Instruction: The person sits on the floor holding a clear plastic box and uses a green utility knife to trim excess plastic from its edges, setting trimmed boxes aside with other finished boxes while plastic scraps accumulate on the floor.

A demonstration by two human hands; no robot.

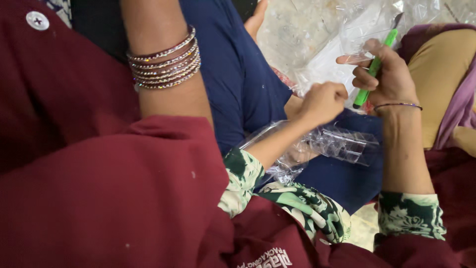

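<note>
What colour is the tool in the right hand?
Bright green handle with a dark tip, held in the right hand; the head view shows it.

A floor-level packing workplace: clear plastic bags (pixel 342 144) piled on stained concrete floor (pixel 292 30).

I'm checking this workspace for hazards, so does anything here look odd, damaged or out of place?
Mostly tidy. One thing stands out: the right hand grips a green-handled craft knife with its blade up, close beside the clear plastic bag it pinches. The left hand is closed just beside it. More clear plastic packaging lies crumpled on the lap.
</note>
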